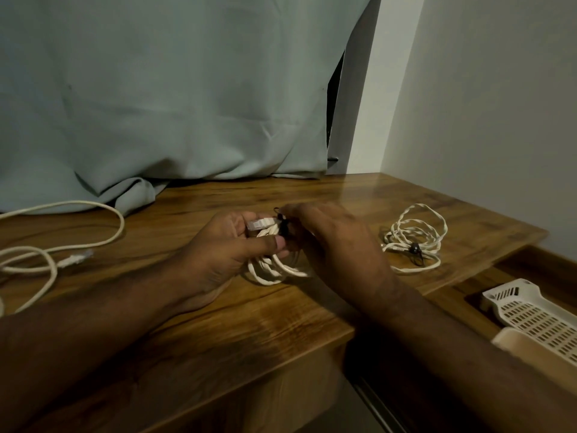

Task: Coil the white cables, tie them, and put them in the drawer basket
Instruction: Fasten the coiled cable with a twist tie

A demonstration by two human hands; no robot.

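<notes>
A coiled white cable (pixel 274 267) sits at the middle of the wooden desk top (pixel 218 323), held between both hands just above the surface. The left hand (pixel 224 248) comes in from the near left and grips the coil: its thumb lies across the near side of the loops and its fingers curl round the far side, with the cable's clear plug end (pixel 256 225) poking out between them. The lower loops hang free beneath the thumb and rest on or just over the wood. The right hand (pixel 331 235) reaches in from the near right, palm down, its fingers curled over the top of the coil, where they pinch a thin black tie (pixel 282 225) wrapped around the bundle. The fingertips themselves are mostly hidden behind the back of the hand, so how exactly they hold the tie cannot be told.

To the right of the hands, apart from them, a second white cable coil (pixel 416 237) lies flat on the desk, bound on its near side with a small black tie (pixel 415 249). At the far left a loose white cable (pixel 62 232) trails in wide curves across the wood, uncoiled, its plug end (pixel 76 258) pointing toward the hands.

At the near right, below the level of the desk top, a white slotted drawer basket (pixel 530 317) is partly in view. Behind the desk a pale green curtain (pixel 171 95) hangs down and bunches on the far edge of the wood, with a white wall (pixel 484 104) to its right.
</notes>
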